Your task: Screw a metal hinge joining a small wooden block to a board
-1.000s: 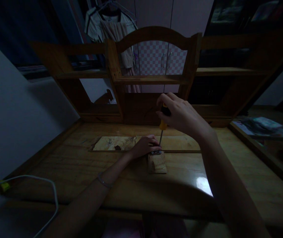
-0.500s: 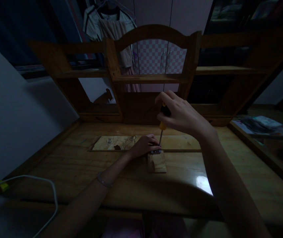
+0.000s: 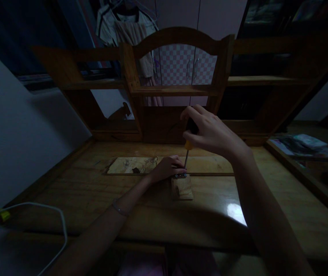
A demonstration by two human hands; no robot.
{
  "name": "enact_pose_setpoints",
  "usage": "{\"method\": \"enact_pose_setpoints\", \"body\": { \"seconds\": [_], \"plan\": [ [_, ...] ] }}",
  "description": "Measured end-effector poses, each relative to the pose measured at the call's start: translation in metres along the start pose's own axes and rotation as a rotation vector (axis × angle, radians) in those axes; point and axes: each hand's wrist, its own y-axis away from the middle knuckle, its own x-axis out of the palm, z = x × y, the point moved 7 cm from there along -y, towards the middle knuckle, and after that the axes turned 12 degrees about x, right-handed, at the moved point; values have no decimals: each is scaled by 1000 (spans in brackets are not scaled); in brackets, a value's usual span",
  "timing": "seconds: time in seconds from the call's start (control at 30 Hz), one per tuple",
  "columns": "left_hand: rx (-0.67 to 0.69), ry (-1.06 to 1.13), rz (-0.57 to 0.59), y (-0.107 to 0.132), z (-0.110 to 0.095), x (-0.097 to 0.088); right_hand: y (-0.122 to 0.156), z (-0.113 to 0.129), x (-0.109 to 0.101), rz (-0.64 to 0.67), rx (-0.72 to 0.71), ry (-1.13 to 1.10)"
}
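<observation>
My right hand (image 3: 210,130) is closed round the black and yellow handle of a screwdriver (image 3: 189,145). The screwdriver stands nearly upright, its shaft slanting down to a small metal hinge (image 3: 180,175). Beside the shaft's lower end, the fingertips of my left hand (image 3: 168,168) are drawn together and pressed at the hinge; whether they also pinch a screw is too dark to tell. A long wooden board (image 3: 210,165) lies under my left hand. The hinge sits where that board's near edge meets a short wooden piece (image 3: 183,189).
Both boards lie on a wooden desk (image 3: 74,188) with an open shelf unit (image 3: 175,91) along its back. A white cable (image 3: 62,216) loops at the left front, near a yellow item (image 3: 3,215). Plastic-wrapped items (image 3: 310,142) lie beyond the right edge.
My right hand is turned very slightly on the screwdriver handle. The left hand, boards and hinge stay in place.
</observation>
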Motion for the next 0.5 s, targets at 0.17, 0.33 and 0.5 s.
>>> {"method": "enact_pose_setpoints", "body": {
  "seconds": [0.17, 0.33, 0.5],
  "plan": [
    [-4, 19, -3, 0, 0, 0, -3, -4, 3, -34, 3, -13],
    [-20, 36, -25, 0, -1, 0, -5, -7, 3, -51, -7, -24],
    [30, -8, -48, 0, -2, 0, -4, -5, 1, -56, -14, -27]
  ]
}}
